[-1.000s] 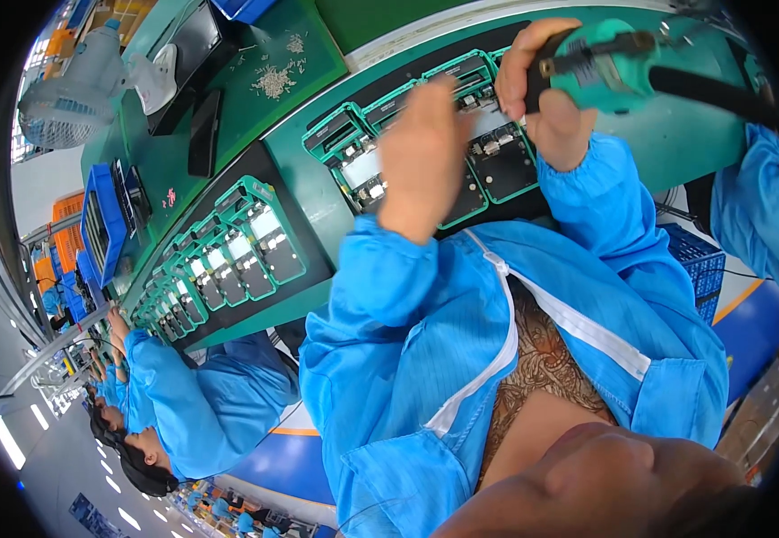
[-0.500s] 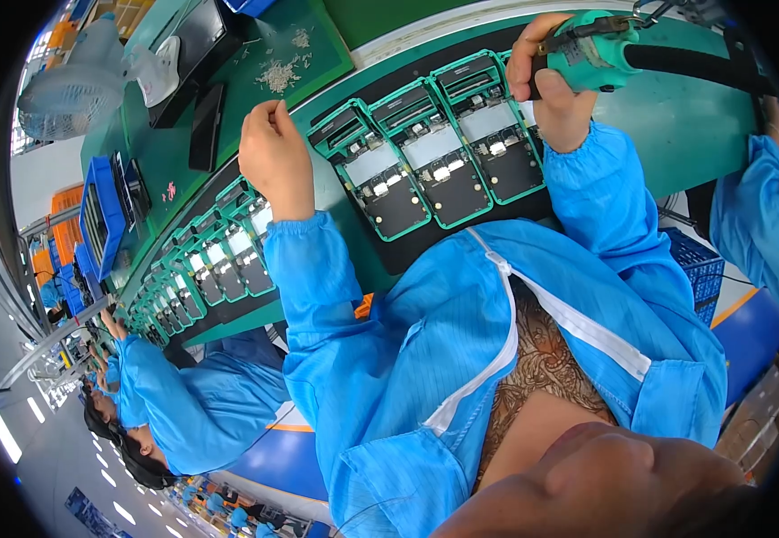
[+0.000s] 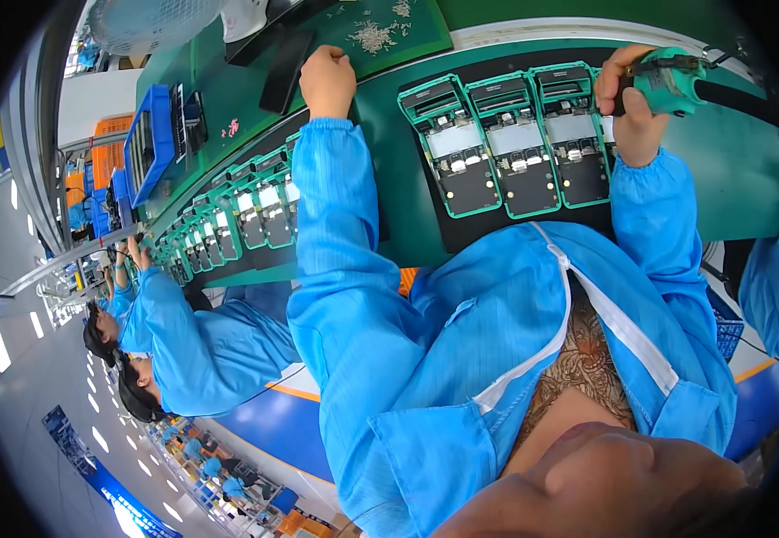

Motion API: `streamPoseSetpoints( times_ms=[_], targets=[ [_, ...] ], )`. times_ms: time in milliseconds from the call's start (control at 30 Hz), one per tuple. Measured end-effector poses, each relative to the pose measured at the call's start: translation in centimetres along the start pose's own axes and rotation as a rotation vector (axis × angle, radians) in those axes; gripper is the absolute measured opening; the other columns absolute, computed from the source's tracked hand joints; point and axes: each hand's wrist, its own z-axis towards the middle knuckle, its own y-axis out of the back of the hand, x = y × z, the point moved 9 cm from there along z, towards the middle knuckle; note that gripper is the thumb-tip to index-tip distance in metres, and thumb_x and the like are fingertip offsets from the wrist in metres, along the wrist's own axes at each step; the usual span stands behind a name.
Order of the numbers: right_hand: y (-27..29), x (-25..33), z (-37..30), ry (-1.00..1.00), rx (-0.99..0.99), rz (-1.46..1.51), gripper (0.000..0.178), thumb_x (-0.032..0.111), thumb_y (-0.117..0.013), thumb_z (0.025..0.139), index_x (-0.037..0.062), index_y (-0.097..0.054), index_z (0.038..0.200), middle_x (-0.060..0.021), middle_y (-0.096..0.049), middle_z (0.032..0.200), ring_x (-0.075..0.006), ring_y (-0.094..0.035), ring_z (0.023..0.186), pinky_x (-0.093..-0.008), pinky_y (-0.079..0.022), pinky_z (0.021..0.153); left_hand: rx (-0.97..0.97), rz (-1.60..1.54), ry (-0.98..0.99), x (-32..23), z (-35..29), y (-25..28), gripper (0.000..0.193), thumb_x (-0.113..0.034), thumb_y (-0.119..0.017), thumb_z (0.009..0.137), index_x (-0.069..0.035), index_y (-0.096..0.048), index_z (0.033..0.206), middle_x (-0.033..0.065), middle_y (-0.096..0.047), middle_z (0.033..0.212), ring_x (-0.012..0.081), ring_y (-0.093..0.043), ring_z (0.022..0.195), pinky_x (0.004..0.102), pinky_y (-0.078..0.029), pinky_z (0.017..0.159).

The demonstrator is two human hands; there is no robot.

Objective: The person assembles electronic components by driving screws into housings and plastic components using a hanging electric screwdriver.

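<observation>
My left hand [image 3: 328, 82] is raised at the far side of the bench, its fingers curled together. Whatever they may pinch is hidden. Beside it lies a flat black slab [image 3: 285, 73]. With my right hand [image 3: 633, 108] I grip a green handheld tool [image 3: 671, 82] that trails a thick black cable [image 3: 739, 106]. The tool is above the right end of a row of green-framed device housings [image 3: 522, 134]. These sit side by side on a black mat [image 3: 461, 235], with dark boards, white panels and small metal parts inside. My left hand is apart from the housings.
A heap of small pale pieces [image 3: 373, 38] lies beyond my left hand. More green housings [image 3: 250, 208] line the bench to the left, where co-workers in blue [image 3: 196, 332] sit. A blue tray [image 3: 150, 143] and a fan [image 3: 152, 20] stand at the far left.
The view has shifted to the left. My left hand has moved left and farther out, toward the black slab. My right hand keeps hold of the green tool near the rightmost housings.
</observation>
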Motion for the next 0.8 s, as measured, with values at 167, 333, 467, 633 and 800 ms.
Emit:
streamPoseSetpoints(
  times_ms=[167,333,467,633,800],
  targets=[
    [-0.2,0.8,0.2,0.056,-0.022,0.095,0.016,0.009,-0.057,0.078,0.0008,-0.052,0.091,-0.0055,-0.053,0.066,-0.0103,-0.046,0.053,-0.0239,-0.039,0.047,-0.018,-0.022,0.091,1.9,2.5,-1.3,0.018,-0.023,-0.064,0.077,-0.009,-0.068,0.087,0.0132,-0.067,0.089,0.0317,-0.063,0.088,0.0402,-0.049,0.077],
    [-0.6,2.4,-0.4,0.125,0.001,0.075,0.05,0.042,-0.066,0.079,0.0019,-0.049,0.104,-0.0064,-0.049,0.072,-0.0127,-0.044,0.056,-0.0273,-0.037,0.051,0.073,0.086,0.166,0.1,2.4,-3.0,0.018,-0.025,-0.062,0.079,-0.011,-0.068,0.088,0.0127,-0.066,0.097,0.0324,-0.062,0.092,0.042,-0.049,0.078],
    [-2.0,3.1,-0.7,0.134,-0.002,0.082,0.051,0.041,-0.064,0.079,0.0046,-0.046,0.11,-0.0056,-0.049,0.072,-0.0122,-0.045,0.057,-0.0271,-0.038,0.051,0.067,0.081,0.078,-0.2,2.4,-2.7,0.019,-0.021,-0.061,0.081,-0.004,-0.064,0.089,0.0174,-0.064,0.094,0.0367,-0.061,0.09,0.044,-0.048,0.076],
    [-3.0,4.2,-0.7,0.144,0.01,0.08,0.054,0.046,-0.064,0.079,0.0046,-0.046,0.107,-0.0045,-0.048,0.069,-0.0107,-0.044,0.053,-0.0252,-0.038,0.048,-0.154,-0.219,-0.142,-4.2,-0.7,1.5,0.011,-0.01,-0.056,0.084,0.0,-0.053,0.089,0.0182,-0.062,0.076,0.034,-0.061,0.074,0.0409,-0.048,0.066],
    [-4.1,5.1,-0.7,0.111,-0.024,0.159,0.063,0.059,-0.062,0.076,0.0059,-0.046,0.107,-0.0028,-0.047,0.067,-0.0091,-0.043,0.049,-0.0233,-0.037,0.044,0.153,-0.805,-0.276,-11.0,-7.4,1.7,0.015,-0.008,-0.056,0.089,0.002,-0.06,0.1,0.0079,-0.063,0.078,0.012,-0.062,0.072,0.0233,-0.049,0.064]
  ],
)
